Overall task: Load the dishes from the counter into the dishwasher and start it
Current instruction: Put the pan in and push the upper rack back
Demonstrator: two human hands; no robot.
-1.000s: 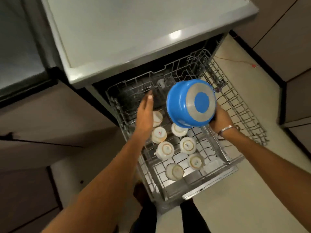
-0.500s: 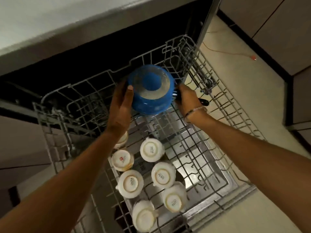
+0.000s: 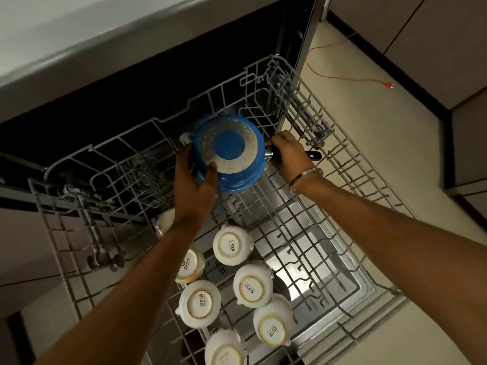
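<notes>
Saucepan: blue saucepan (image 3: 229, 154) flipped bottom-up, held over the back part of the pulled-out dishwasher rack (image 3: 342, 180), grey ring and blue disc on its base facing the camera. Can't tell if it's resting on the wires.
Left grip: left hand (image 3: 193, 185) wraps the pan's left side, thumb lying across the base, fingers curled round the far wall.
Right grip: right hand (image 3: 288, 156) clamped round the black handle (image 3: 313, 154), whose tip pokes out past the fist. Metal bangle (image 3: 307, 175) on that wrist.
Cups: white cups (image 3: 232, 245) sit upside down in the front of the rack, several stamped SISTA, one partly under the left forearm.
Desk: grey desk (image 3: 79, 35) edge runs above the open dishwasher.
Floor: orange cable (image 3: 350, 77) lies on the cream floor to the right.
</notes>
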